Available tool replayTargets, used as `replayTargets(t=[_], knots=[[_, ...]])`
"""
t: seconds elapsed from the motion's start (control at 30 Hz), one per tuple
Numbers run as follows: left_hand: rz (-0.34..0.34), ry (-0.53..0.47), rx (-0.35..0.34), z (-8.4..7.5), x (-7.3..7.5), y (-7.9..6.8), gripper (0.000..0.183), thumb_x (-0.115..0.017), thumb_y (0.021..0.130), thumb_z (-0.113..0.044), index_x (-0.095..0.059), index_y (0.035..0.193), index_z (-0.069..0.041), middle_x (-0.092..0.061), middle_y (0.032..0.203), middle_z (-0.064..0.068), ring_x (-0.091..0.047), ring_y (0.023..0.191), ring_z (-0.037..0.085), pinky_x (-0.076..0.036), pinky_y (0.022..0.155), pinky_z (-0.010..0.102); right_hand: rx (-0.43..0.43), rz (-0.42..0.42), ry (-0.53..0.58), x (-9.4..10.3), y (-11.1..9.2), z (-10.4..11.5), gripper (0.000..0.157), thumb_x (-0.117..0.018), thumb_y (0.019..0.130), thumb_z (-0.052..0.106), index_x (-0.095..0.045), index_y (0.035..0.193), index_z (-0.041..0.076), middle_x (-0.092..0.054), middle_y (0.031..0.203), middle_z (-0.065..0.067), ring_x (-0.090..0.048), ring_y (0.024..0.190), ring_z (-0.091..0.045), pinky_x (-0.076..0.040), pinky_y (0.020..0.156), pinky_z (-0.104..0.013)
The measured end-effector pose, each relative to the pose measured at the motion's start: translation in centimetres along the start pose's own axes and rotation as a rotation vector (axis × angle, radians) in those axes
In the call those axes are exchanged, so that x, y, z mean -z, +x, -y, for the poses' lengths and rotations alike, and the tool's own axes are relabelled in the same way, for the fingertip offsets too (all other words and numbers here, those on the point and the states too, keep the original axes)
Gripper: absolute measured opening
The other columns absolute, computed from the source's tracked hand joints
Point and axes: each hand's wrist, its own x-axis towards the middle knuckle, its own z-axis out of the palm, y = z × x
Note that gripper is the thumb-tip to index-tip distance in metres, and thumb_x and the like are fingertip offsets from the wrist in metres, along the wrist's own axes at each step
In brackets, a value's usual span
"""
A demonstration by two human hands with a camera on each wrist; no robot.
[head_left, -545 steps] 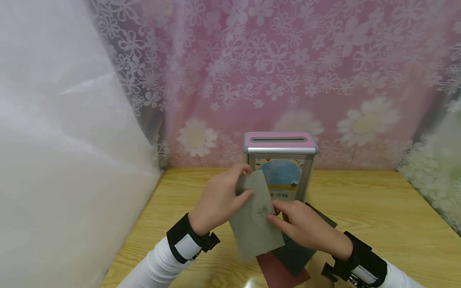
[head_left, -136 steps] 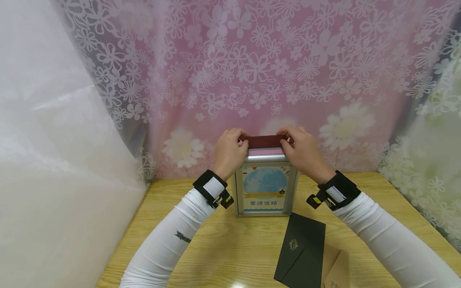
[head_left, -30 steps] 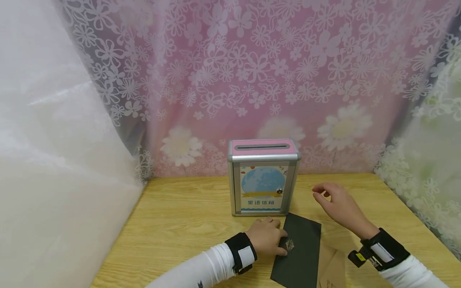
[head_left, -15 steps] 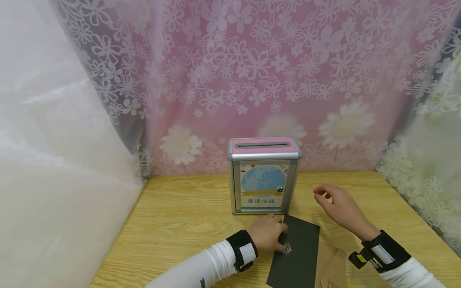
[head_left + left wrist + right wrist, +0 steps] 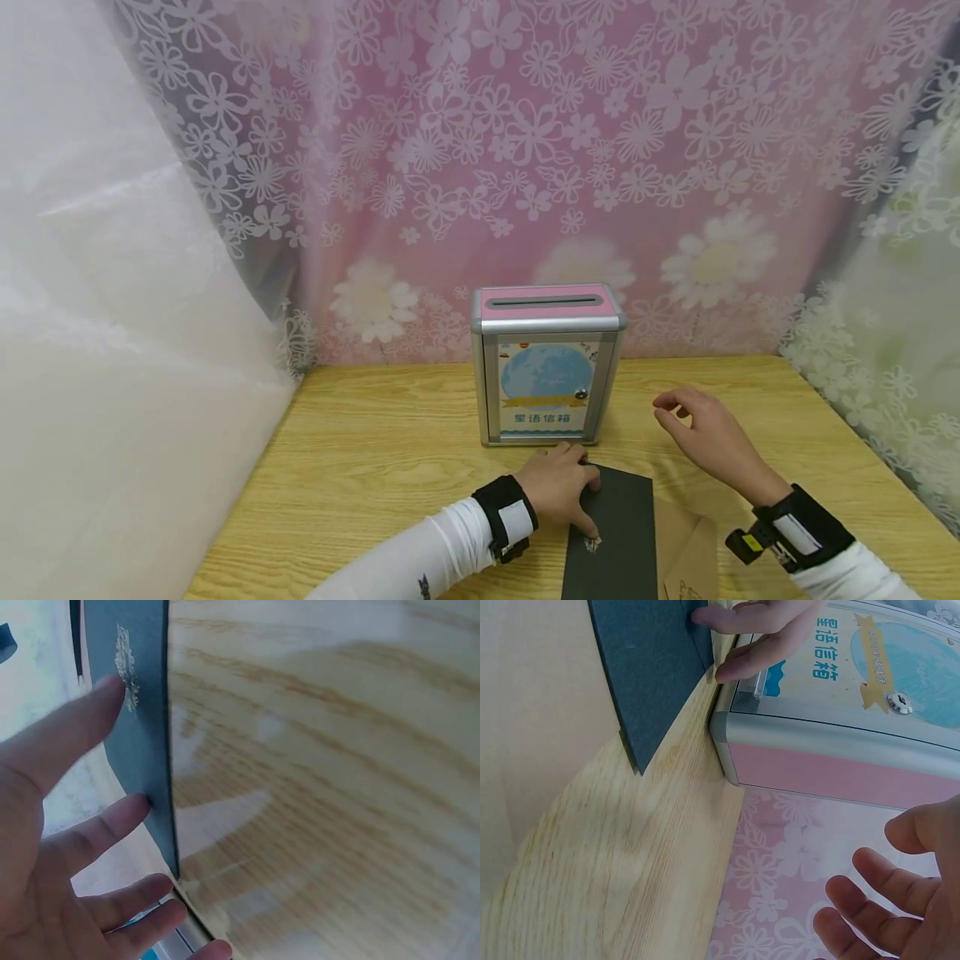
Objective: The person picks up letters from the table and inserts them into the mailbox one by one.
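Note:
My left hand (image 5: 558, 487) rests on the left edge of a black envelope (image 5: 618, 517), thumb near its gold emblem and forefinger touching its surface, as the left wrist view shows too. The envelope lies on the table, partly over a brown kraft envelope (image 5: 693, 550). Behind them stands a silver-framed letter box (image 5: 551, 367) with a pink top, a slot (image 5: 543, 302) and a small lock (image 5: 581, 393) on its front. Off to the box's right hovers my right hand (image 5: 705, 429), fingers loosely curled with nothing in them.
The wooden table (image 5: 375, 467) reaches back to a pink flowered curtain (image 5: 487, 167). A pale translucent sheet (image 5: 135, 333) hangs on the left, and a lacy curtain (image 5: 892, 375) on the right.
The dark red envelope, earlier held by both hands at the slot, is out of sight. Under my left hand, the black envelope has slid toward me and turned slightly. My right hand barely moved lately.

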Motion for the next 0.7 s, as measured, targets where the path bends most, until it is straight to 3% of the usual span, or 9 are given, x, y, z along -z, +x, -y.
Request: replayTargets(t=[0.13, 0.3, 0.53, 0.7], knots=[[-0.001, -0.009, 0.001, -0.01, 0.19, 0.03, 0.053, -0.071, 0.067, -0.066, -0.061, 0.108, -0.035, -0.048, 0.125, -0.007, -0.043, 0.109, 0.009, -0.046, 0.084, 0.035, -0.004, 0.002, -0.002, -0.19, -0.17, -0.16, 0.024, -0.054, 0.098, 0.028, -0.063, 0.111, 0.009, -0.061, 0.106, -0.011, -0.053, 0.094, -0.029, -0.046, 0.07, -0.049], [-0.002, -0.032, 0.022, 0.03, -0.01, 0.45, 0.07, -0.077, 0.062, -0.064, -0.057, 0.122, -0.033, -0.049, 0.12, -0.01, -0.045, 0.105, 0.008, -0.047, 0.083, 0.035, -0.016, 0.014, 0.004, -0.28, -0.46, -0.08, 0.025, -0.053, 0.098, 0.028, -0.063, 0.111, 0.008, -0.06, 0.107, -0.013, -0.052, 0.094, -0.029, -0.046, 0.071, -0.05], [-0.016, -0.065, 0.036, 0.48, -0.51, 0.87, 0.086, -0.08, 0.055, -0.065, -0.052, 0.13, -0.034, -0.048, 0.125, -0.006, -0.042, 0.114, 0.013, -0.045, 0.09, 0.04, -0.024, 0.012, 0.01, -0.36, -0.6, -0.08, 0.026, -0.054, 0.098, 0.028, -0.064, 0.111, 0.007, -0.061, 0.106, -0.012, -0.053, 0.094, -0.028, -0.046, 0.071, -0.049], [-0.05, -0.101, 0.051, 0.72, -0.38, 0.82, 0.082, -0.084, 0.057, -0.058, -0.055, 0.128, -0.03, -0.048, 0.123, -0.003, -0.045, 0.107, 0.012, -0.047, 0.085, 0.035, -0.012, 0.009, -0.002, -0.41, -0.68, -0.24, 0.023, -0.055, 0.098, 0.026, -0.064, 0.109, 0.008, -0.062, 0.106, -0.013, -0.053, 0.093, -0.029, -0.047, 0.069, -0.05]])
